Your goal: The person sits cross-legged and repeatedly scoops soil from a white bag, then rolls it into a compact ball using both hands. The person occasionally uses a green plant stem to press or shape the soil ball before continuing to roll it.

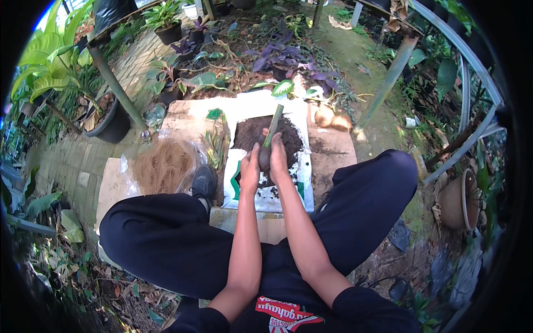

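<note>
Between my left hand point(250, 167) and my right hand point(278, 157) is a dark ball of soil point(265, 159), pressed from both sides. A thick green stem cutting point(273, 124) rises from it, tilted slightly right. Where the palms meet the soil is hidden. Beneath the hands, a heap of dark soil point(252, 129) lies on a white plastic sack point(309, 183) with green print. Crumbs of soil are scattered over its near part. A variegated leaf point(283, 88) shows beyond the stem's top; I cannot tell whether it is joined to the stem.
Left of the sack, brown coconut fibre point(162, 166) sits in clear plastic beside trimmed leaf pieces point(214, 150) and green twine point(215, 114). Two round fibrous balls point(325, 115) rest on the cardboard point(333, 145) at right. Metal posts point(391, 83) and potted plants point(110, 120) stand around.
</note>
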Demonstrator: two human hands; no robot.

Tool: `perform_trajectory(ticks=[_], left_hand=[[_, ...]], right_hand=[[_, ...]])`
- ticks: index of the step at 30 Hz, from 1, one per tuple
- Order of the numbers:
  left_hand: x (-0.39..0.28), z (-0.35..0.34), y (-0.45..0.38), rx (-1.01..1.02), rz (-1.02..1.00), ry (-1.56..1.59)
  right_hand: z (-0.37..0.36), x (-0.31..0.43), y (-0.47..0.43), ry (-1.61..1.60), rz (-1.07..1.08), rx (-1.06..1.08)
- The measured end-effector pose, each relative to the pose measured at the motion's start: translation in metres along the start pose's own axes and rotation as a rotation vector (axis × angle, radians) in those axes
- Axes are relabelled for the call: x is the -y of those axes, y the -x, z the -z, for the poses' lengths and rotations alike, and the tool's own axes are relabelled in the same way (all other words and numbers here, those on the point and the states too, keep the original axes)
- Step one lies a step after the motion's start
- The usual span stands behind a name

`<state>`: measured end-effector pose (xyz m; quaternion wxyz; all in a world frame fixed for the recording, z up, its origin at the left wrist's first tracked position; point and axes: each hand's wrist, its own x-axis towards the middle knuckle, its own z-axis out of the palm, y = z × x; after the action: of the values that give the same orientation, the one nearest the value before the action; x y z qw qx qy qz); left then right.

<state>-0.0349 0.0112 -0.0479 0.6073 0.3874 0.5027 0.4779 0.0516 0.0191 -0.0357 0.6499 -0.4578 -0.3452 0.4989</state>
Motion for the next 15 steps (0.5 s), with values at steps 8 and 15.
perform_trajectory(ticks=[8, 15], left_hand=[[0.056, 0.023, -0.013, -0.349, 0.209, 0.316], [0.088, 0.023, -0.013, -0.481, 0.336, 0.351]], right_hand=[[0.054, -0.090, -0.019, 0.431, -0.248, -0.433], [0.068, -0.137, -0.011, 0.937, -0.217, -0.548]])
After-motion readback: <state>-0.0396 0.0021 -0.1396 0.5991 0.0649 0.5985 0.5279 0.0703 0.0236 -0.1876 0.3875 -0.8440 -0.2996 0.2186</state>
